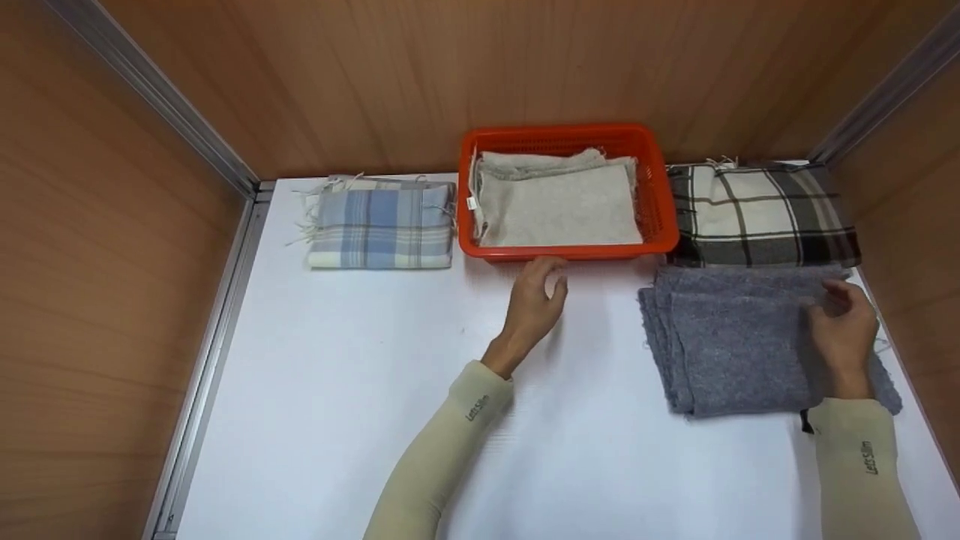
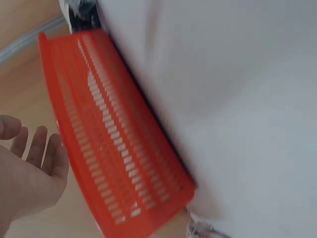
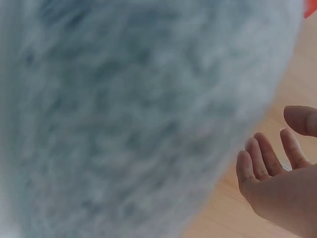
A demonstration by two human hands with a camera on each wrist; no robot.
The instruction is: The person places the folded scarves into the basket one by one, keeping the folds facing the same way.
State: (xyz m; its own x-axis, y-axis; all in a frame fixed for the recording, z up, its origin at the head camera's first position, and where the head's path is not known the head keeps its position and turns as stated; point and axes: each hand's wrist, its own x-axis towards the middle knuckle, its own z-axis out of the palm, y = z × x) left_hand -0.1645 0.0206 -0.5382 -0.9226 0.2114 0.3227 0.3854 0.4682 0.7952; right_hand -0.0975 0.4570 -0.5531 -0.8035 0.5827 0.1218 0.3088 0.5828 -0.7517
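In the head view my left hand (image 1: pixel 534 304) is just in front of a red plastic basket (image 1: pixel 562 253), fingers loosely bent and nothing held. The left wrist view shows that hand beside the basket's slotted wall; I cannot tell whether they touch. Inside the basket lies a folded beige cloth (image 1: pixel 562 206). My right hand (image 1: pixel 846 330) hovers over or rests on the right part of a folded grey-blue cloth (image 1: pixel 735 352); contact is unclear. Its fingers are relaxed with nothing between them. Grey fabric fills most of the right wrist view.
A folded blue-and-white plaid cloth (image 1: pixel 382 229) lies left of the basket. To its right, behind the grey cloth, is a black-and-white plaid cloth (image 1: pixel 757 210). Wooden panels (image 1: pixel 360 82) enclose the white table (image 1: pixel 337 390) at the back and sides.
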